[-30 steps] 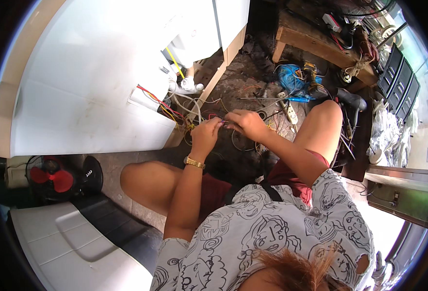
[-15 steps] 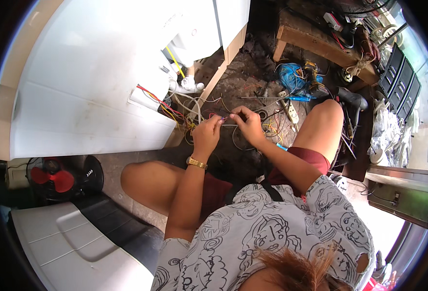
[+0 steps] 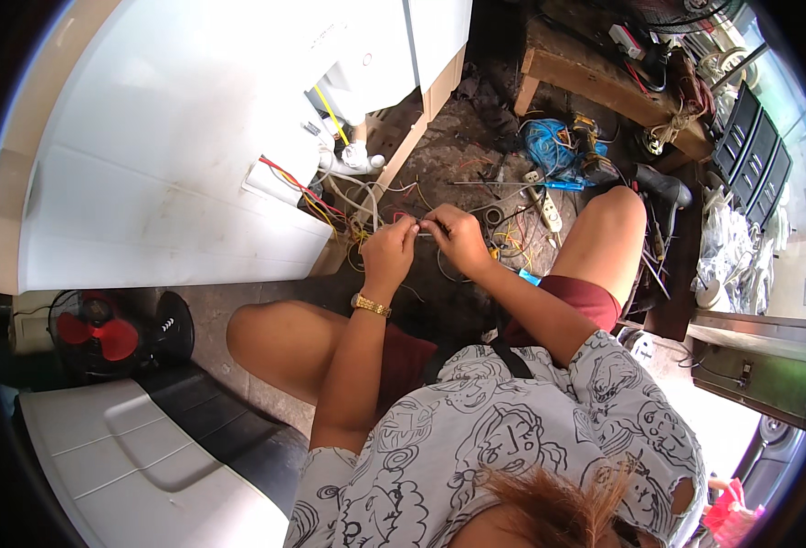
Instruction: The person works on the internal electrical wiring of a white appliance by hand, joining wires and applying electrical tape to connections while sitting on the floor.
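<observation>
Both my hands meet in front of the open lower part of a white appliance (image 3: 174,173). My left hand (image 3: 388,258), with a gold-coloured watch or bracelet (image 3: 371,306) at its wrist, pinches a thin wire between thumb and fingertips. Close against it, my right hand (image 3: 458,239) has its thumb and fingers closed on the wire too. The wire's end between the fingertips is mostly hidden. Red and yellow wires (image 3: 298,185) come out of the appliance beside a white pipe fitting (image 3: 357,160), and a tangle of thin wires lies below.
On the floor ahead are a blue plastic bag (image 3: 552,142), a yellow-and-black power drill (image 3: 590,151), a blue-handled screwdriver (image 3: 563,185) and a white power strip (image 3: 549,210). A wooden bench (image 3: 585,78) stands far right. A red-bladed fan (image 3: 100,329) and grey-white panel (image 3: 138,457) are at left.
My right hand has shifted slightly left, and its fingers have curled in tighter against my left hand. A pink object has come into view at the lower right edge.
</observation>
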`<state>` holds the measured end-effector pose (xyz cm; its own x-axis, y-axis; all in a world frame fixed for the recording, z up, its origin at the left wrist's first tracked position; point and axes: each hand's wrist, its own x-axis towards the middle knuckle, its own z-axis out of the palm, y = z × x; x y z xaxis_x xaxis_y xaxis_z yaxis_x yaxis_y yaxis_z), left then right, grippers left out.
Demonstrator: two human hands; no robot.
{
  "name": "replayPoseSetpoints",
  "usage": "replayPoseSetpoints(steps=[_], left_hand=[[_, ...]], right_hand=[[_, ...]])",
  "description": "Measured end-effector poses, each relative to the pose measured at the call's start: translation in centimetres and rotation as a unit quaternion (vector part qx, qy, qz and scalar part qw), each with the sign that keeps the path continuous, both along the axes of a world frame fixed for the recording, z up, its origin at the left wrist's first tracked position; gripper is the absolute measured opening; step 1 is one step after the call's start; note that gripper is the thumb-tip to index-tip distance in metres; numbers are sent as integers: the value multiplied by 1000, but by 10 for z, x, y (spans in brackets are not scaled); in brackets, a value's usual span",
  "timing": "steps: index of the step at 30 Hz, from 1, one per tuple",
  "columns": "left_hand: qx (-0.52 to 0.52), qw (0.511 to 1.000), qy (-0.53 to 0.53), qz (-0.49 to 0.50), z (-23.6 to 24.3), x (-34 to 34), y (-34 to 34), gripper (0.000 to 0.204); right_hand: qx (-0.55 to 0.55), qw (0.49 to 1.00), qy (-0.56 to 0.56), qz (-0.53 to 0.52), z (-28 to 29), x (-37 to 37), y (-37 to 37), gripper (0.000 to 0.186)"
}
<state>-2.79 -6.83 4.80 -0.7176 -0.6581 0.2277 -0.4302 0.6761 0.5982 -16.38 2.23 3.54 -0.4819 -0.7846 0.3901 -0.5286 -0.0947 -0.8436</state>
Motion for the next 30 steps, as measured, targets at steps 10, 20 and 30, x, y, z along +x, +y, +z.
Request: replayPoseSetpoints(steps=[10, 20, 30], left_hand=[[-1, 1000, 25, -5, -1, 0, 1, 12], [126, 987, 98, -9, -12, -2, -1, 9], [490, 825, 279, -26, -30, 0, -14, 6]], right_hand=[[14, 999, -16, 24, 2, 1, 0, 8], [139, 846, -488, 165, -12, -20, -6, 10], [55, 677, -696, 235, -23, 1, -24, 13]])
